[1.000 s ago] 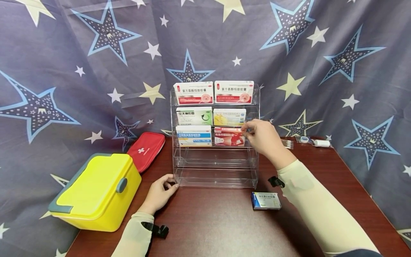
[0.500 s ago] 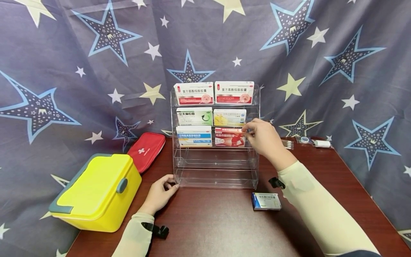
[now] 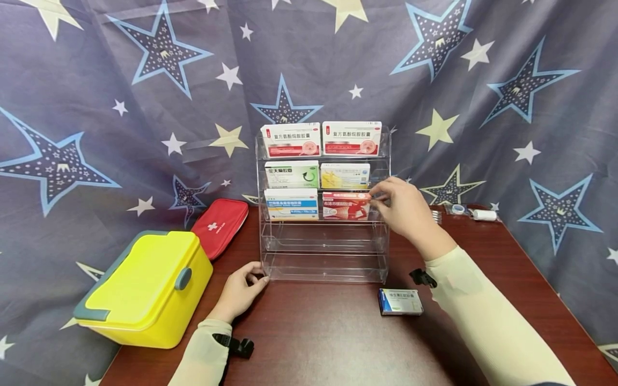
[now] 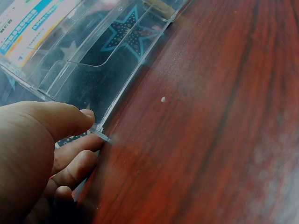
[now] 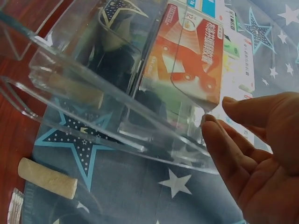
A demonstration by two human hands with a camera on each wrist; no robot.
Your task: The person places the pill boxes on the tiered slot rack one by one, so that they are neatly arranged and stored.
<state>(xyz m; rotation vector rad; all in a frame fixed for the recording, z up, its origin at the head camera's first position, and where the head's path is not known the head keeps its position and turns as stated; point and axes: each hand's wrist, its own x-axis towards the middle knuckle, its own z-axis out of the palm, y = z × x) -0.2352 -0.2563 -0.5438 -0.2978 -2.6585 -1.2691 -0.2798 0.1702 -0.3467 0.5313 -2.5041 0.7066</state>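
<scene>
A clear acrylic display rack (image 3: 324, 245) with tiers stands on the table, medicine boxes in its upper three tiers. My left hand (image 3: 240, 291) pinches the rack's lower left corner, thumb on one side and fingers on the other, as the left wrist view shows. A red and white medicine box (image 3: 345, 207) sits on the right of the third tier, beside a blue and white box (image 3: 292, 205). My right hand (image 3: 404, 208) is at the red box's right edge. In the right wrist view, its thumb and fingertips are parted at the box's corner (image 5: 196, 60), holding nothing.
A blue and white medicine box (image 3: 400, 302) lies on the table at front right. To the left are a yellow lidded box (image 3: 149, 284) and a red first-aid pouch (image 3: 219, 228). A white roll (image 3: 484, 215) and small packets lie at the back right.
My right hand has let go of the red medicine box and shifted slightly right. The box stays in the third tier. My left hand has not moved.
</scene>
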